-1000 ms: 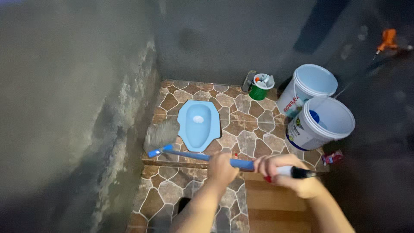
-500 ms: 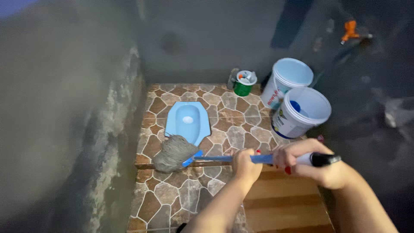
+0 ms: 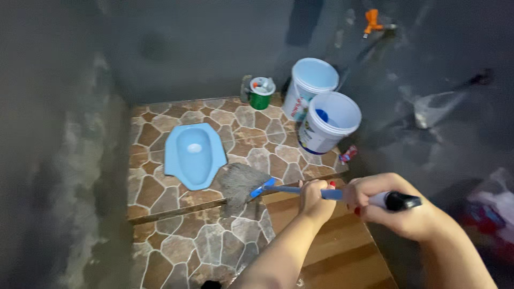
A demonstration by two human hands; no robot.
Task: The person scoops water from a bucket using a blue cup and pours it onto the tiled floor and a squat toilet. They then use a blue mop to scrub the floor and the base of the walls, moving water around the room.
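Where stone-pattern tiles (image 3: 160,187) step down, mop (image 3: 241,182) rests.

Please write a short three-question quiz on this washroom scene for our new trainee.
1. True or false: both hands grip the mop handle.
2. Where does the mop head rest? A) inside the blue squat pan B) on the stone-pattern tiles beside the pan C) in a white bucket
3. Which hand is nearer the mop head?

Key: 1. True: left hand and right hand both hold it. 2. B. 3. The left hand.
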